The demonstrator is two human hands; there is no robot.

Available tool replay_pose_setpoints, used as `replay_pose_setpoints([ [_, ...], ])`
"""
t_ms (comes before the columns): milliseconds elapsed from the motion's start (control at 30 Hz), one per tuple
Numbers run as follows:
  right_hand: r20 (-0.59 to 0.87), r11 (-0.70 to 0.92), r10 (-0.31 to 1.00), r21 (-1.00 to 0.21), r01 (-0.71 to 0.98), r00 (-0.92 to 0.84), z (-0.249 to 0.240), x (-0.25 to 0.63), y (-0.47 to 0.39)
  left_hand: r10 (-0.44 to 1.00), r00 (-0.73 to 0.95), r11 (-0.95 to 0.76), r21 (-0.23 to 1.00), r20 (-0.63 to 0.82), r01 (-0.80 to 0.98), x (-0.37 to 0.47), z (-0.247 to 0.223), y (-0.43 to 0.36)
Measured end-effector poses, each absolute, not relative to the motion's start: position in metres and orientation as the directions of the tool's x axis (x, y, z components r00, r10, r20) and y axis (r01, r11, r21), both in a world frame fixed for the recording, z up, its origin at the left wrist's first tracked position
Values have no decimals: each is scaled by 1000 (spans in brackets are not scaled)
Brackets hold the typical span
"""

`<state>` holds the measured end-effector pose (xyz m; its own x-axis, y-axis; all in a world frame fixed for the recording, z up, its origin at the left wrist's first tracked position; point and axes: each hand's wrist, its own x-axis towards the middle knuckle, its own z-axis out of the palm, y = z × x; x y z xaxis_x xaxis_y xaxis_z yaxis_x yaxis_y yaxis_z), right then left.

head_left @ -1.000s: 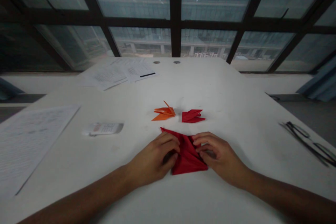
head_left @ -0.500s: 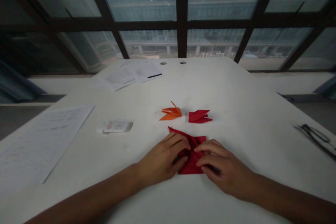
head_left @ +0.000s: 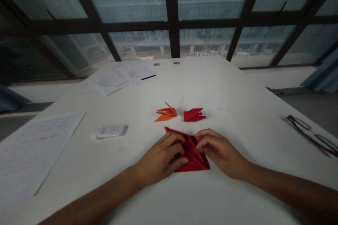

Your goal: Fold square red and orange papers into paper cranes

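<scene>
A folded sheet of red origami paper (head_left: 194,158) lies on the table between my hands, with creases running across it to its lower right corner. My left hand (head_left: 165,153) rests over its left part, fingers curled and pressed on the paper. At the upper right edge, my right hand (head_left: 220,153) has its fingers bent round a fold; its fingertips partly hide that side. Just beyond sit an orange folded paper figure (head_left: 166,113) and a smaller red folded paper figure (head_left: 194,114), side by side.
On the white table (head_left: 211,88) a white packet (head_left: 112,131) with printing lies left of my hands. Printed sheets (head_left: 116,77) are spread at the far left, another sheet (head_left: 50,144) nearer. Black-framed glasses (head_left: 311,133) lie at the right edge. Windows stand behind.
My right hand has moved up along the paper to its upper right edge, uncovering the lower right corner. My left hand stays on the left part. The camera view has turned slightly right.
</scene>
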<state>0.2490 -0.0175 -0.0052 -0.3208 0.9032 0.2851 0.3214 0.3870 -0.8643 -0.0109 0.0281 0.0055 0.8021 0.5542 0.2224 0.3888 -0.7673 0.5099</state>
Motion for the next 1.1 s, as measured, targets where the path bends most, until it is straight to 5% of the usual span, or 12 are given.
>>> replay_pose_setpoints([
  [167, 296, 417, 902, -785, 459, -313, -6, 246, -22, 554, 795, -780, 486, 245, 393, -10, 5, 29],
  [433, 263, 566, 823, -436, 699, -503, -6, 248, -36, 571, 798, -798, 360, 193, 484, -6, 9, 25],
  [767, 282, 564, 822, -521, 641, -494, 0, 250, -27, 522, 820, -825, 383, 234, 415, -12, 10, 30],
  [1100, 265, 610, 786, -479, 632, -558, 1, 257, -29, 445, 855, -878, 318, 266, 358, -12, 2, 33],
])
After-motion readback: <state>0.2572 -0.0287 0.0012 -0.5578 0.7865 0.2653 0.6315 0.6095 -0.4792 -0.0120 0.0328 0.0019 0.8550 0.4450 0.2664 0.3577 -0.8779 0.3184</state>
